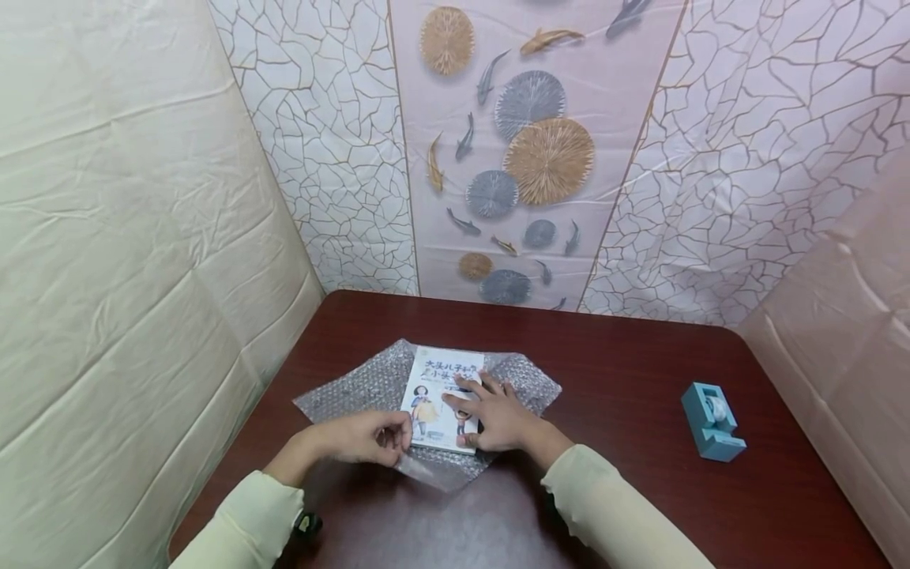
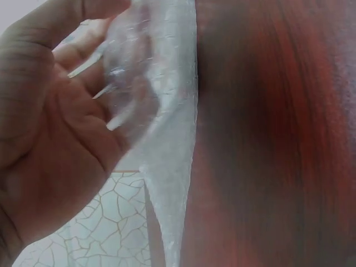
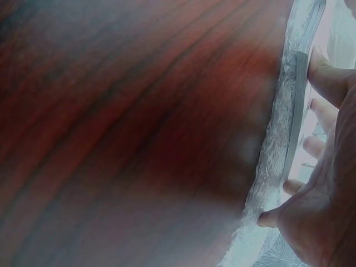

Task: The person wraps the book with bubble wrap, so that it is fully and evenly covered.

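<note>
Pinching the near edge of the bubble wrap (image 1: pixel 348 397), your left hand (image 1: pixel 362 437) curls. Your right hand (image 1: pixel 503 420) spreads wide on the book (image 1: pixel 425 405), which lies on the wrap, on the dark red table (image 1: pixel 611 371).

Book (image 1: pixel 432 407) lies face up; cover bears printed characters and drawn figures. Bubble wrap (image 1: pixel 359 393) is spread beneath the book and extends past its left, right and near edges. Left hand (image 1: pixel 365 437), at the book's near left corner, pinches the wrap. Right hand (image 1: pixel 499 419) rests across the book's right side, fingers spread on the cover. Blue tape dispenser (image 1: pixel 713 423) stands well apart, right of the book. Dark reddish-brown table (image 1: pixel 618 371) extends around the book on every side. Beyond the book hangs a wall covering (image 1: pixel 547 162) patterned with fish and discs. Pale sleeves (image 1: pixel 614 498) appear on the book's near side.
</note>
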`<state>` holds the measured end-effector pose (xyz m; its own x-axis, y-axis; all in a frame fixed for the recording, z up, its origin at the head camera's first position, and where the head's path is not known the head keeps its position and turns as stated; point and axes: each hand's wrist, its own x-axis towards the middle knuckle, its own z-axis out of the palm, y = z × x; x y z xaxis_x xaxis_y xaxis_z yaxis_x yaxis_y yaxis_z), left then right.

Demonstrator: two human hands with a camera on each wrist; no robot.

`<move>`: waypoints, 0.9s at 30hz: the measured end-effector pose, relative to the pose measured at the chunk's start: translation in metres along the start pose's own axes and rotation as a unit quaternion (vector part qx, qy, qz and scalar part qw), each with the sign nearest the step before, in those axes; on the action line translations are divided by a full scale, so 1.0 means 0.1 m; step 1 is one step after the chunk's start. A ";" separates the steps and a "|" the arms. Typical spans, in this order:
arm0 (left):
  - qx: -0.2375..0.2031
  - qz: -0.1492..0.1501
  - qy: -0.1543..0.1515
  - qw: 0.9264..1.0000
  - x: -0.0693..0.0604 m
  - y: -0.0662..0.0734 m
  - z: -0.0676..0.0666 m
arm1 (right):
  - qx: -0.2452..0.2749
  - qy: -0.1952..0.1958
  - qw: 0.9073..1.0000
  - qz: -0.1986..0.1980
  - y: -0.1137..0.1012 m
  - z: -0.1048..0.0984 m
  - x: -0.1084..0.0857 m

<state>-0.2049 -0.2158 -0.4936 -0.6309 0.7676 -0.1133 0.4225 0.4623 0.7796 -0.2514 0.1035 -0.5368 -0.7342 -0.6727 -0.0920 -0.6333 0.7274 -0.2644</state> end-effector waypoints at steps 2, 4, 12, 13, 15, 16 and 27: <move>0.013 0.019 0.031 0.999 0.03 -0.02 -0.01 | -0.001 0.000 1.000 0.001 0.00 0.01 0.00; 0.029 0.026 0.060 0.997 0.05 -0.02 -0.02 | -0.001 -0.001 1.000 0.003 0.00 0.02 0.01; 0.088 0.018 0.139 0.986 0.12 -0.01 -0.03 | 0.007 -0.007 1.000 0.001 -0.01 0.01 0.00; 0.096 0.022 0.149 0.984 0.13 -0.01 -0.03 | 0.008 -0.006 1.000 0.000 -0.01 0.01 0.00; 0.111 0.031 0.168 0.979 0.16 -0.03 -0.02 | 0.009 -0.008 1.000 -0.002 -0.01 0.00 -0.01; 0.118 0.036 0.176 0.977 0.18 -0.03 -0.02 | 0.009 -0.010 1.000 -0.003 -0.01 0.00 0.00; 0.236 0.049 0.221 0.945 0.43 -0.19 0.04 | -0.007 -0.005 1.000 0.008 0.01 -0.01 0.02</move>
<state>-0.2372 -0.1895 -0.5161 -0.7398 0.6045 0.2954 0.6704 0.6251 0.3997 -0.2538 0.1026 -0.5363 -0.7416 -0.6625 -0.1056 -0.6250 0.7394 -0.2504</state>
